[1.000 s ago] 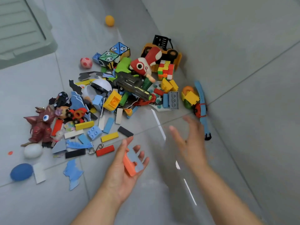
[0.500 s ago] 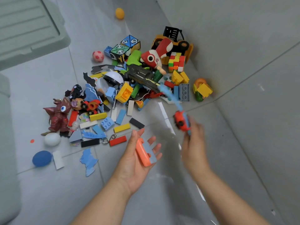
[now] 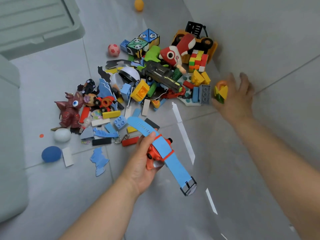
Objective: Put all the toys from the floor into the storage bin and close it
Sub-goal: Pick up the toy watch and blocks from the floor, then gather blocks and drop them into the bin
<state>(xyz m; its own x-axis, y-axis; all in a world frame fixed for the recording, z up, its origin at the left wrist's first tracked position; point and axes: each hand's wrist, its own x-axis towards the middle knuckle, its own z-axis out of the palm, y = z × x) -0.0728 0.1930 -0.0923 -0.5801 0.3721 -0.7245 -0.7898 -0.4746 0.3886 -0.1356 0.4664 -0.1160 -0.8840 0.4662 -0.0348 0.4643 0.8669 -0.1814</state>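
1. The left hand point(image 3: 143, 163), low in the middle of the frame, was curled round the orange body of a toy watch point(image 3: 162, 149), thumb pressed on the strap. The right hand point(image 3: 237, 96) was at the right edge of the pile, fingers spread against a yellow-and-orange toy point(image 3: 220, 90). Motion blur hid whether it had taken a grip.
2. The remaining toys lay on the grey floor tiles point(image 3: 173, 213) in one heap across the upper middle of the frame. What looked like the storage bin point(image 3: 10, 153) ran down the left edge, and its lid point(image 3: 34, 23) lay in the upper left corner.
3. The watch probably weighed little. Its blue strap looked like soft rubber, and the buckle end point(image 3: 188, 187) hung free below the hand, so the rigid body was the sound place to hold.
4. The building bricks point(image 3: 141, 90) seemed hard, light and smooth, better scooped several at a time than pinched singly.
5. The flat blue foam pieces point(image 3: 99, 161) lay flush on the tile and would likely need a fingertip under an edge.
6. The blue ball point(image 3: 51, 154) and white egg point(image 3: 62, 135) at lower left could roll away if nudged and wanted a cupped hand.
7. The dark red dragon figure point(image 3: 69, 110) looked solid enough to take by the torso.
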